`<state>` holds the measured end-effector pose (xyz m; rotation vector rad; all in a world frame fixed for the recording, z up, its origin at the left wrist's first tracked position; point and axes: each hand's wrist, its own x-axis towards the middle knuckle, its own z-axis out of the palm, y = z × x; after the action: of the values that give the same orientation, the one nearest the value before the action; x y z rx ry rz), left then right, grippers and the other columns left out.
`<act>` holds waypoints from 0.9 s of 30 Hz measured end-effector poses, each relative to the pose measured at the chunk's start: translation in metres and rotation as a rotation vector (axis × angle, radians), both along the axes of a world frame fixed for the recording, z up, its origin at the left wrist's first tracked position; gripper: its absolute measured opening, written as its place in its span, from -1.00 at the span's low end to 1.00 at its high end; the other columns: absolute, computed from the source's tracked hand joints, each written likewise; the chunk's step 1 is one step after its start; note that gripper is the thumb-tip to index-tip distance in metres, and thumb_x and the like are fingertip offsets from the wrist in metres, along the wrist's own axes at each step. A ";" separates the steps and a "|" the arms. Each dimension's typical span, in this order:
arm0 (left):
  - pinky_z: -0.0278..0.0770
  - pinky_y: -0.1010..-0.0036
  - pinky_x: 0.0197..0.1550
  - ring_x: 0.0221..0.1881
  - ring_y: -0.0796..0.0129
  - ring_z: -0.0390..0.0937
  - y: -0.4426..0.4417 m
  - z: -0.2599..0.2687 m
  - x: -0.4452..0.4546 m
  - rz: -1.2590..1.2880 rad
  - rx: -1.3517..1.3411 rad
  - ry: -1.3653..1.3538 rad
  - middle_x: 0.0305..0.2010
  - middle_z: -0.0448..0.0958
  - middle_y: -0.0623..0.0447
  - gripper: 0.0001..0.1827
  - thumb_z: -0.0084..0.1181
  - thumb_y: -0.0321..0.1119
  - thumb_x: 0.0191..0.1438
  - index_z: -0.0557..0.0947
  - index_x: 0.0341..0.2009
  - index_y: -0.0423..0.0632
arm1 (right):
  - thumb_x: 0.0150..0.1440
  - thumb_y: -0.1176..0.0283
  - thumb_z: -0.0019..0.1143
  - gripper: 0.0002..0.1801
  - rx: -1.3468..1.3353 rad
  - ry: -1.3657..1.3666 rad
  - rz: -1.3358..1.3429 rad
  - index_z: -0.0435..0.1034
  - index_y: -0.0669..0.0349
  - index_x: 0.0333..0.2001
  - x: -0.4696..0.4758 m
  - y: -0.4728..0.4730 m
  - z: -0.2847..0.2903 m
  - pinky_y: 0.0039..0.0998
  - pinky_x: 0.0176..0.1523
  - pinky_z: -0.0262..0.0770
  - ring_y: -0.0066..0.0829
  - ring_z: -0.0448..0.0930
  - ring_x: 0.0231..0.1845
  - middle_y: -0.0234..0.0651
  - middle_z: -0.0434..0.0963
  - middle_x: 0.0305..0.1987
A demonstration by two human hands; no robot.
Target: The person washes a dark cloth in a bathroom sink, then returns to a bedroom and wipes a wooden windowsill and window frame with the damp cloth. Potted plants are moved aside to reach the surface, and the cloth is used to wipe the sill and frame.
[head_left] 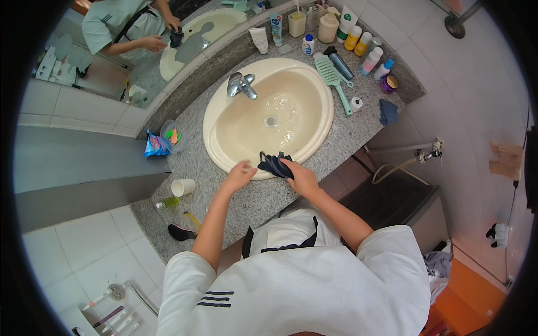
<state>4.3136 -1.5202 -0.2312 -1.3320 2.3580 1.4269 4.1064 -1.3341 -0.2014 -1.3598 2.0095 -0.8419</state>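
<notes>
My right hand [303, 178] grips a bunched dark navy cloth item [275, 166] with a thin loop at its far end. It is held over the near rim of an oval cream washbasin [215, 157]. To the left of the cloth, my left hand [241, 176] is empty, slightly blurred, its fingers loosely curled and apart. Water glistens in the bowl around the drain [270, 122]. A chrome faucet [242, 85] stands on the basin's far left side. Both hands and the dark item also appear in the mirror [197, 29].
Bottles and tubes line the back right of the granite counter [248, 206], with a lotion pump bottle [328, 26]. A mint hairbrush [334, 77] and a blue cloth [388, 112] lie to the right. On the left are a white cup [183, 187], green bottle [169, 202] and black-backed brush [181, 232].
</notes>
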 end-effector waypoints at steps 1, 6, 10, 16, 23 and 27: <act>0.53 0.43 0.01 -0.06 0.27 0.59 0.002 0.004 -0.004 -0.087 0.204 -0.026 0.10 0.57 -0.14 -0.31 0.19 -0.07 0.22 0.37 0.27 -0.30 | -0.06 0.55 0.31 -0.20 -0.005 -0.013 -0.019 0.29 -0.04 0.31 0.001 0.000 -0.002 -0.21 -0.02 0.58 -0.03 0.60 0.02 -0.10 0.55 0.11; 0.57 0.42 -0.09 -0.05 0.33 0.58 0.047 0.060 -0.023 0.025 0.615 0.122 0.03 0.58 -0.04 -0.45 0.05 -0.04 0.34 0.43 0.19 -0.24 | -0.10 0.49 0.37 -0.22 -0.152 -0.134 -0.144 0.34 -0.02 0.26 0.018 0.004 0.042 -0.17 0.02 0.58 0.03 0.61 0.00 -0.05 0.59 0.04; 0.49 0.63 -0.36 -0.22 0.52 0.59 0.067 0.092 -0.027 0.450 0.754 0.460 -0.12 0.62 0.11 -0.56 0.27 -0.21 0.21 0.48 0.10 -0.10 | -0.03 0.40 0.43 -0.28 -0.256 -0.264 -0.201 0.35 0.10 0.24 0.052 0.008 0.085 -0.24 0.01 0.61 -0.09 0.68 -0.05 -0.04 0.63 0.00; 0.54 0.56 -0.28 -0.17 0.47 0.60 0.052 0.111 -0.003 0.484 0.662 0.743 -0.10 0.62 0.10 -0.61 0.32 -0.43 0.12 0.53 0.03 -0.12 | 0.19 0.71 0.16 -0.50 -0.450 -0.997 -0.482 0.21 0.24 0.16 0.062 -0.002 0.093 -0.51 0.02 0.59 -0.50 0.65 -0.07 -0.10 0.65 -0.07; 0.50 0.06 0.20 0.19 0.06 0.51 0.039 0.137 0.027 0.734 0.861 1.115 0.06 0.57 -0.05 -0.66 0.08 -0.48 0.23 0.49 0.11 -0.07 | 0.28 0.49 0.02 -0.56 -0.643 -1.530 -0.632 0.22 0.20 0.22 0.026 -0.007 0.103 -0.27 0.18 0.48 -0.36 0.58 0.06 -0.21 0.55 0.06; 0.45 0.01 0.22 0.23 0.05 0.47 0.039 0.131 0.043 0.684 1.010 1.186 0.05 0.56 -0.02 -0.68 0.10 -0.45 0.22 0.50 0.08 -0.07 | 0.29 0.45 0.04 -0.57 -0.498 -1.703 -0.486 0.28 0.28 0.22 0.019 -0.016 0.135 -0.22 0.29 0.41 -0.33 0.53 0.20 -0.21 0.52 0.18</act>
<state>4.3569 -1.4814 -0.1004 -1.0329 0.7612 3.5772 4.1258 -1.3504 -0.0662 0.0491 0.6764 -1.8610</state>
